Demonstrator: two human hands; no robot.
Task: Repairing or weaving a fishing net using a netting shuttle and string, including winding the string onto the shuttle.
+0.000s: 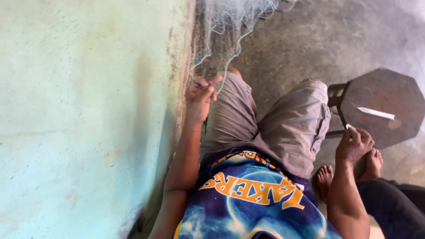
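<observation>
- Up close on the left is a big pale green wall [84, 110]. It fills that whole side, so there is no room to move there.
- Next is the grey floor [301, 40]. It has open space at the top, past the knees.
- Then the person sits with both knees bent in grey shorts [283, 128] and a blue shirt [248, 199]. The lap is just under both arms.
- A thin fishing net [230, 22] hangs down by the wall edge to the left knee. I think it hangs there so it stays stretched and easy to reach.
- A dark eight-sided stool [380, 102] stands beside the right knee. A white net needle [376, 113] lies on top, apart from both hands, and near the right one.
- Someone else's bare feet [349, 170] rest on the floor under the stool edge, close to the right arm.
- The left hand [201, 95] is up by the wall, fingers pinched together on the net strands.
- The right hand [354, 144] is at the stool's near edge, fingers curled shut on a small white piece [350, 127]. I cannot tell what it is.
</observation>
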